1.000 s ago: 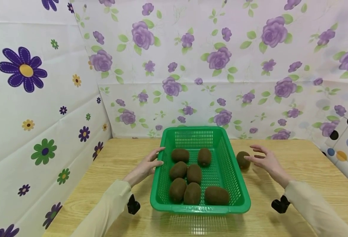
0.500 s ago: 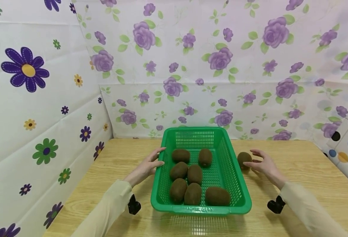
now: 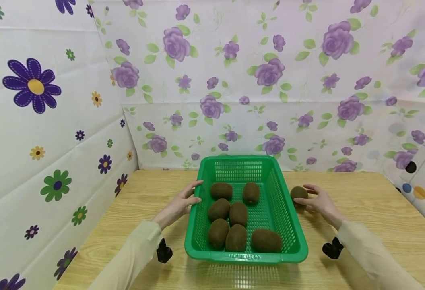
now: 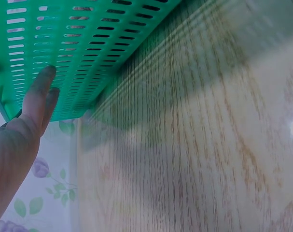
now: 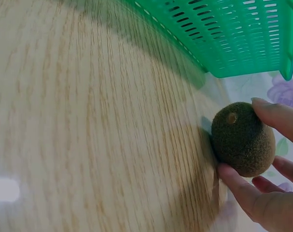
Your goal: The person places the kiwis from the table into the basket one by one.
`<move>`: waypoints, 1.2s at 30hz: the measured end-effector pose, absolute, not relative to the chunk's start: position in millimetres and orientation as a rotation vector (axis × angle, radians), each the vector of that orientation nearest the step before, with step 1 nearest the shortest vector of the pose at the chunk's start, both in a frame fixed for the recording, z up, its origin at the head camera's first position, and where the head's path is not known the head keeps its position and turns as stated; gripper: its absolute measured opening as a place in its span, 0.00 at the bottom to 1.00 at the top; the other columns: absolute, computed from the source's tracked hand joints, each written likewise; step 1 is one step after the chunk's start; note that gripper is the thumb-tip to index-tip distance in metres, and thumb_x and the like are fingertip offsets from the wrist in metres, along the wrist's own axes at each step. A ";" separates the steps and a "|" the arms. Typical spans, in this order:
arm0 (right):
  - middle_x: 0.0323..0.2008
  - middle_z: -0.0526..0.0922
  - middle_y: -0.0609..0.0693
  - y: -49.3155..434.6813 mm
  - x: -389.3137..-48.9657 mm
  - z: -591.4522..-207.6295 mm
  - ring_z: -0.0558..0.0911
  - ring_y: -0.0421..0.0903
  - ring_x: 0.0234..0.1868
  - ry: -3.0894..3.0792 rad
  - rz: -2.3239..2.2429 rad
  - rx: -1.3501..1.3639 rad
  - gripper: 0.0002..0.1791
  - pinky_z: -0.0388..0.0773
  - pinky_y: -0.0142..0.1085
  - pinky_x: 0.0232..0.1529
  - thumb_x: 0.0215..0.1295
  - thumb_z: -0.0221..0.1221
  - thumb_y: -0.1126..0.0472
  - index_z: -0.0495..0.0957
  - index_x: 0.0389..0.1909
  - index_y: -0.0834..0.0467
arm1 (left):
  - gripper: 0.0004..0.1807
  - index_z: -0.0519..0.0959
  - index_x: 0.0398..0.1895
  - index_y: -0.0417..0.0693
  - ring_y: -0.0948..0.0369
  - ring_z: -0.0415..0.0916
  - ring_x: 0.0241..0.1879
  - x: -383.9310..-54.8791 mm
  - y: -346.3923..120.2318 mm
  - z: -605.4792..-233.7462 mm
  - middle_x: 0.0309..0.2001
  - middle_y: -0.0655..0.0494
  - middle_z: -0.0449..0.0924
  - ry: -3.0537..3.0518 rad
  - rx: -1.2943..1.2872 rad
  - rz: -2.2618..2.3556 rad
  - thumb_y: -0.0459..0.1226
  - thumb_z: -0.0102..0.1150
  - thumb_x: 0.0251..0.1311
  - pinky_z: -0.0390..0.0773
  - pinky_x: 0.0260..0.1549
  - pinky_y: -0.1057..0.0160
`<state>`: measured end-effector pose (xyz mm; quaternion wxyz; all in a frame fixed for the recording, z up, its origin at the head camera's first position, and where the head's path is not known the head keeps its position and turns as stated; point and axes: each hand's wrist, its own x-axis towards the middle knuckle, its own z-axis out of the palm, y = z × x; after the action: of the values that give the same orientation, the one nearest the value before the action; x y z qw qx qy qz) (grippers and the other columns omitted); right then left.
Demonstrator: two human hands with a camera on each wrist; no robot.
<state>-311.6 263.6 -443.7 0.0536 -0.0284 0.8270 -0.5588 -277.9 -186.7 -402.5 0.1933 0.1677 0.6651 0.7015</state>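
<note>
A green plastic basket [image 3: 248,257] stands on the table with several brown kiwis [image 3: 267,241] inside. My left hand [image 3: 178,205] holds the basket's left rim; in the left wrist view its fingers [image 4: 36,92] lie against the slotted outer wall. Just outside the right wall, a lone kiwi [image 3: 298,193] sits on the wood. My right hand [image 3: 321,204] grips that kiwi, thumb and fingers on opposite sides. The right wrist view shows the fuzzy kiwi [image 5: 240,140] with its stem end turned to the camera and fingertips touching it.
The wooden table [image 3: 364,201] reaches back to a flower-printed cloth [image 3: 234,80]. Another patterned cloth [image 3: 60,133] rises along the left side. A dotted cloth [image 3: 422,173] borders the right. Black wrist mounts [image 3: 333,247] hang below both forearms.
My right hand has moved left toward the lone kiwi and closed its thumb and fingers around it. The left hand stays at the basket's rim.
</note>
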 end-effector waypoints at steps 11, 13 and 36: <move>0.59 0.52 0.73 266.0 -313.1 -444.9 0.71 0.61 0.48 2.510 -1.689 -0.151 0.43 0.76 0.43 0.38 0.55 0.64 0.60 0.51 0.65 0.69 | 0.33 0.46 0.70 0.51 0.40 0.55 0.59 -278.7 -186.8 -403.5 0.67 0.42 0.40 1.890 0.484 1.955 0.29 0.44 0.65 0.72 0.42 0.48; 0.60 0.52 0.73 267.5 -313.7 -445.4 0.72 0.60 0.48 2.505 -1.692 -0.168 0.43 0.76 0.43 0.38 0.54 0.65 0.60 0.52 0.65 0.69 | 0.33 0.46 0.70 0.51 0.39 0.55 0.59 -279.2 -186.9 -404.7 0.67 0.42 0.40 1.878 0.484 1.962 0.29 0.44 0.65 0.72 0.42 0.48; 0.65 0.42 0.68 285.3 -308.7 -408.1 0.75 0.45 0.47 2.279 -1.850 -0.288 0.44 0.68 0.48 0.49 0.57 0.62 0.62 0.47 0.68 0.64 | 0.33 0.44 0.71 0.49 0.37 0.55 0.58 -277.0 -186.7 -400.5 0.67 0.40 0.39 1.857 0.499 1.961 0.27 0.42 0.65 0.72 0.41 0.47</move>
<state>-308.7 285.3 -408.1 0.0959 -0.0971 0.7690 -0.6245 -277.0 -186.7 -400.5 0.1962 0.1783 0.6628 0.7003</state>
